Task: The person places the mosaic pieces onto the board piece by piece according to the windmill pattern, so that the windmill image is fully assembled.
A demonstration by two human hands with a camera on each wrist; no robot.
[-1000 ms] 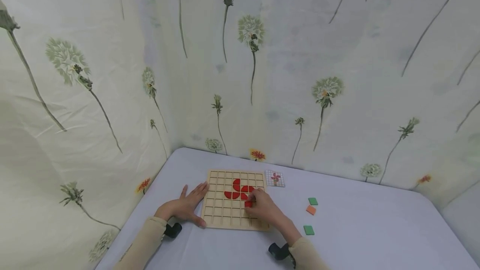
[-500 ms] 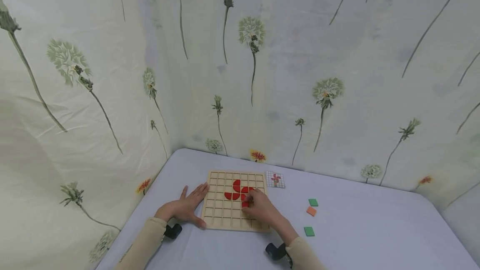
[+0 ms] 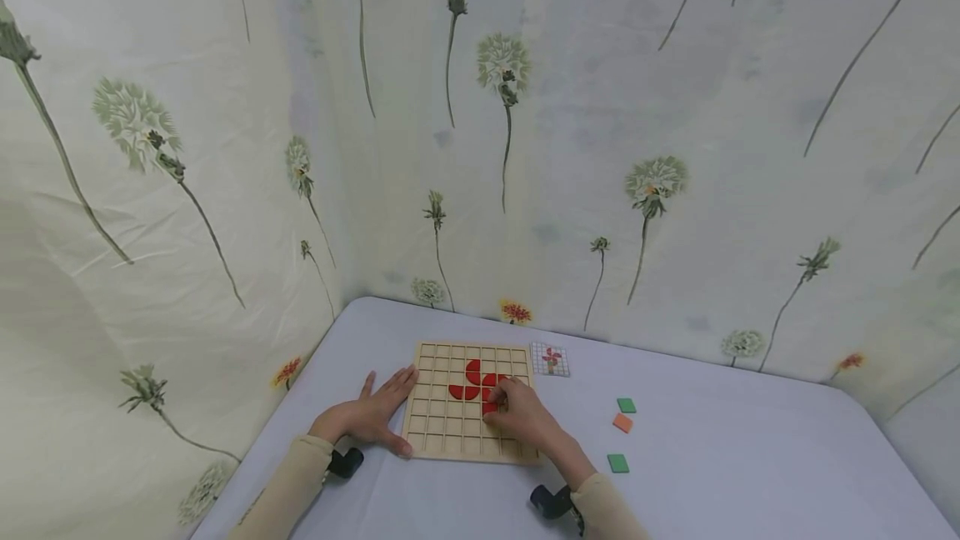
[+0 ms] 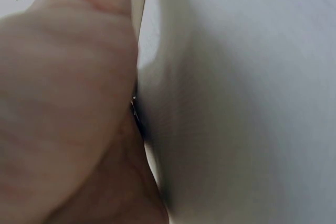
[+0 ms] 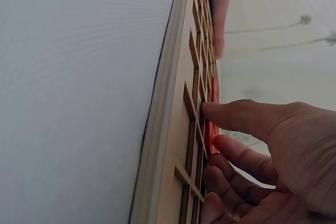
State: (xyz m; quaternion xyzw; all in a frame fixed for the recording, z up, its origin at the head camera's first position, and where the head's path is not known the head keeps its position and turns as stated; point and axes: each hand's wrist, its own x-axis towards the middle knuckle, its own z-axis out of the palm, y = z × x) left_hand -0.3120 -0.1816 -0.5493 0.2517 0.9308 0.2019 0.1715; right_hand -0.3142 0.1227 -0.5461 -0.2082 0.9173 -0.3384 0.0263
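Observation:
A square wooden grid board lies on the table, with several red curved pieces set in cells near its middle as a pinwheel. My left hand rests at the board's left edge, fingers spread and thumb at the near corner. Over the right half of the board is my right hand, its thumb and index finger pinching a red tile at a cell just below the pinwheel. In the right wrist view the fingertips are right at the grid and partly hide the red piece.
A small printed card showing a pinwheel on a grid lies beyond the board's right corner. To the right are a green tile, an orange tile and a nearer green tile. Flower-patterned curtains stand behind the table.
My right hand has shifted slightly left with the red tile, bringing it to the cell under the pinwheel; in the last half second it barely moves. The left hand stays put.

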